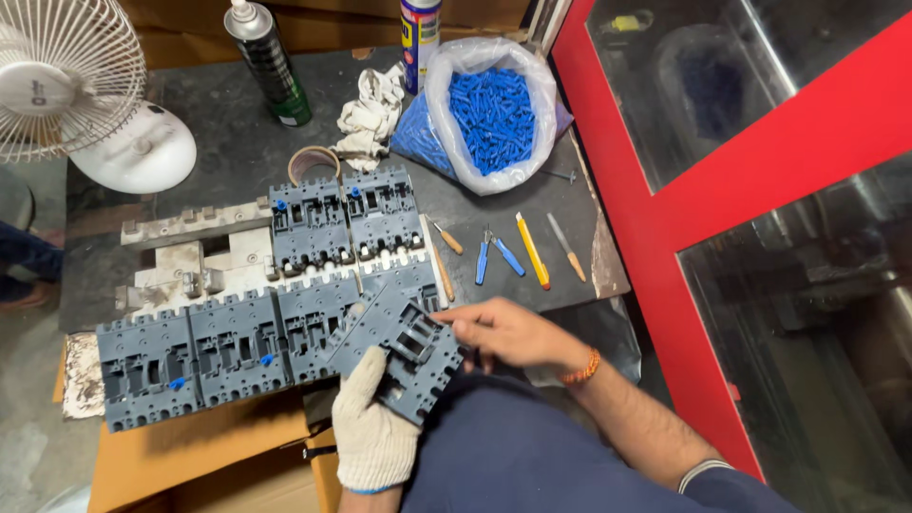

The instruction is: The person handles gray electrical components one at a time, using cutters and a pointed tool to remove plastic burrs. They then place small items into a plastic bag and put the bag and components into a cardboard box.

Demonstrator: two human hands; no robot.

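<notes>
A grey plastic breaker housing [404,356] lies tilted at the near edge of the bench. My left hand [370,423], in a white knit glove, grips its lower edge from below. My bare right hand [508,332], with an orange thread bracelet at the wrist, holds its right side, fingers pointing left onto the top. Several more grey housings [195,356] lie in a row to the left, and two others [342,223] sit behind, some with small blue inserts.
A clear bag of blue plastic pieces [492,114] stands at the back right. Pliers, files and screwdrivers [518,252] lie right of the housings. A white fan [71,90], two spray cans [271,66], a rag [370,119] and a red-framed glass cabinet [760,190] surround the bench.
</notes>
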